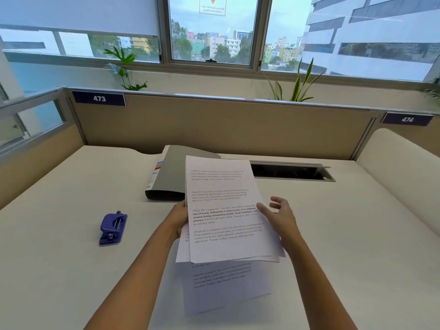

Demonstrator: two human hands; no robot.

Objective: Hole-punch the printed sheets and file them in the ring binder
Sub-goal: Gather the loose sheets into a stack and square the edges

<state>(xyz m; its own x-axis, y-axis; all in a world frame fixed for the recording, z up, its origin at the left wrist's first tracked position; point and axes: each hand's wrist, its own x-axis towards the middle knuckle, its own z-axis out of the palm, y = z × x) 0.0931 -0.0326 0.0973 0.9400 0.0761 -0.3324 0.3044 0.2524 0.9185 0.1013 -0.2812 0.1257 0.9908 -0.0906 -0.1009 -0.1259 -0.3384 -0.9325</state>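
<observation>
Your left hand [179, 217] grips the printed sheets [226, 210] above the desk [71, 270]; your right hand [282, 216] hovers beside them, fingers spread. Square the fanned edges before reaching for the hole punch [113, 228]; the ring binder [171, 177] lies closed behind.

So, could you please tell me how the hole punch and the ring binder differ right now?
The hole punch is blue and small; the ring binder is grey and much larger. The hole punch lies in full view at the left, nearer the person; the ring binder lies farther back, its right part hidden behind the printed sheets that the left hand grips. Both rest on the desk.
</observation>
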